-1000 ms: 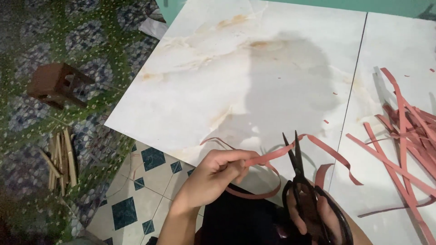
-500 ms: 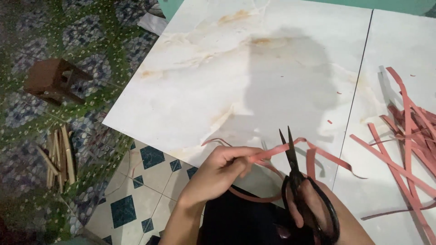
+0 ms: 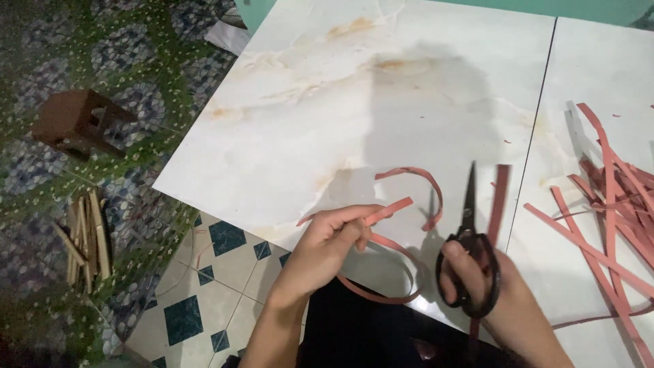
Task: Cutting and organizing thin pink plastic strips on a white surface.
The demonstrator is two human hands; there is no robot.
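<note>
The left hand (image 3: 327, 242) pinches a curling red strip (image 3: 390, 238) near the marble table (image 3: 327, 102) edge. Just beside it, the right hand (image 3: 487, 283) grips black scissors (image 3: 470, 232) (blades closed, pointing away). More red strips (image 3: 606, 204) lie piled farther right on the table.
</note>
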